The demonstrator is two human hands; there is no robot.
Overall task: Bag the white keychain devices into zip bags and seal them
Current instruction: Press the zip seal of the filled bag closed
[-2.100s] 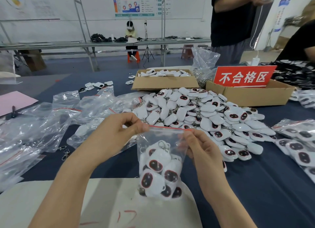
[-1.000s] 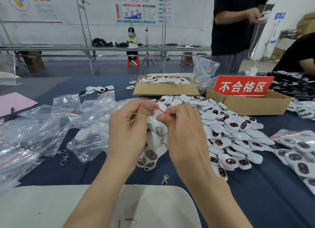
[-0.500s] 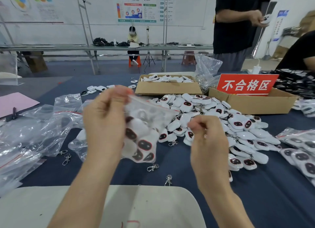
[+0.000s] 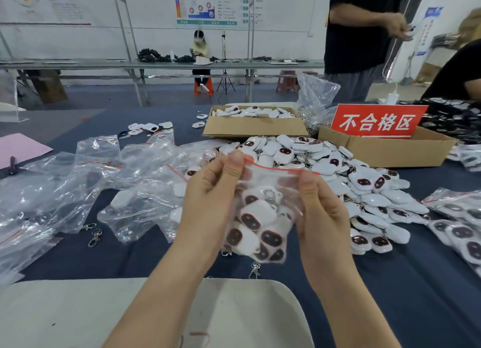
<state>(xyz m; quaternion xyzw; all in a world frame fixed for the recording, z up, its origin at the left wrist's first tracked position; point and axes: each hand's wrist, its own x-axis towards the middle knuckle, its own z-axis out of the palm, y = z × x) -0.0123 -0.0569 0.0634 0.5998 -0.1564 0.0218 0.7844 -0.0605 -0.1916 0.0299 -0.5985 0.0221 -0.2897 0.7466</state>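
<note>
Over navy tablecloth, left hand and right hand are pinching clear red-striped zip bag; bulging white keychain devices may pop seal.

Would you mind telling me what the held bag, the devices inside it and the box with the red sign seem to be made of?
Bag: thin clear plastic film, glossy; it crinkles and shows its contents.
Devices: probably hard white plastic, smooth with soft sheen, dark glossy faces.
Box: brown cardboard, matte, with a raw cut rim; likely corrugated.
</note>
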